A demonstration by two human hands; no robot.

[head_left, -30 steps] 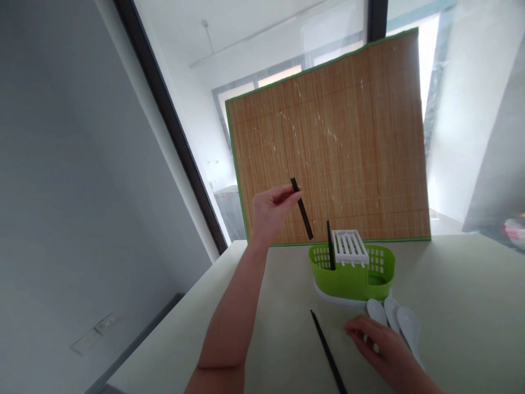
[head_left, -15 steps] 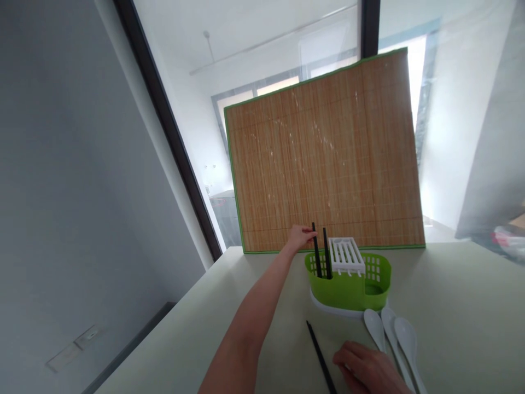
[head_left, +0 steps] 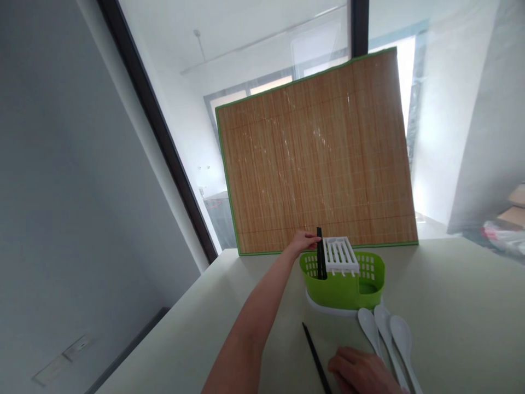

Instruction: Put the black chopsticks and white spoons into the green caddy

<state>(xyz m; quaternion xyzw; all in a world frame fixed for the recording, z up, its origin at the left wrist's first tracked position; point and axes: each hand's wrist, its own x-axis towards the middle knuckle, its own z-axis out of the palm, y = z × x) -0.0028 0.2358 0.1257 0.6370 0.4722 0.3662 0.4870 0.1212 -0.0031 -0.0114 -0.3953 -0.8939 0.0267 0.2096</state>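
My left hand (head_left: 305, 241) reaches far out, its fingertips closed on the upper part of black chopsticks (head_left: 320, 254). Those chopsticks stand close together in the left section of a green cutlery basket (head_left: 336, 293), their lower ends inside it. Close to me, my right hand (head_left: 363, 371) rests low on the table with its fingers curled and pressed together; I see nothing in them. Left of it lies another black chopstick or pair (head_left: 315, 353). Several white spoons (head_left: 381, 317) lie at its right, and part of a spoon handle is hidden behind this hand.
A white slatted rack (head_left: 340, 255) sits across the middle of the basket, with small hooks at its front. Behind stands a bamboo mat (head_left: 315, 158) with green edging, against the glass. The pale table (head_left: 443, 306) extends to both sides.
My left hand has tilted its chopstick to the right, so the two standing black sticks, apart before, now stand together. My right hand stays by the spoons. The whole view has shifted slightly.
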